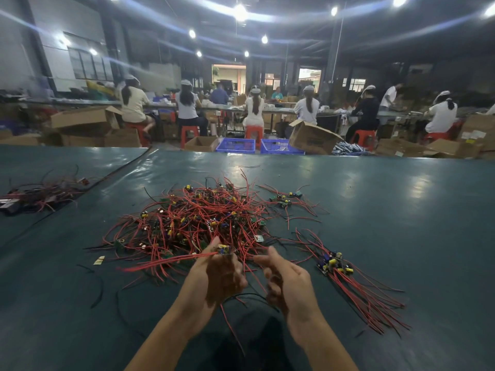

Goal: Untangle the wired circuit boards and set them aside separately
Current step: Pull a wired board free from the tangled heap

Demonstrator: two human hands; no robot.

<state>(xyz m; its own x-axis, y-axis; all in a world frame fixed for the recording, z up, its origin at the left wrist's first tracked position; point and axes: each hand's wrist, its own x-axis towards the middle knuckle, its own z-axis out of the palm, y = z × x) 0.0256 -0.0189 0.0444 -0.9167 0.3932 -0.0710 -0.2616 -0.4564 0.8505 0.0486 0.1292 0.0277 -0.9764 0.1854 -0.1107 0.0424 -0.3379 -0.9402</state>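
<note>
Teal sheeting is covering the table (375, 210), and I am watching its near edge running out of view under the person's forearms. A tangled pile of wired circuit boards (187, 218) is sprawling across the middle of the surface; its red and black leads are burying most of the boards, so I am making out only scattered yellow and blue components. A second heap (40, 195) is lying at the left edge, dim and partly cut off. A sorted bundle (333, 263) is resting toward the right of the tangle, leads fanning to the near right. A small cluster (285, 199) is sitting at the tangle's far right side.

The left hand (217, 274) is pinching a circuit board (223, 249) at its fingertips, just above the near rim of the pile, red leads trailing left. The right hand (286, 277) is hovering beside it, forefinger reaching out, the other fingers curled and blurring; I cannot tell whether they are gripping a wire. A pale scrap (99, 260) is lying left of the pile, too small to identify.
</note>
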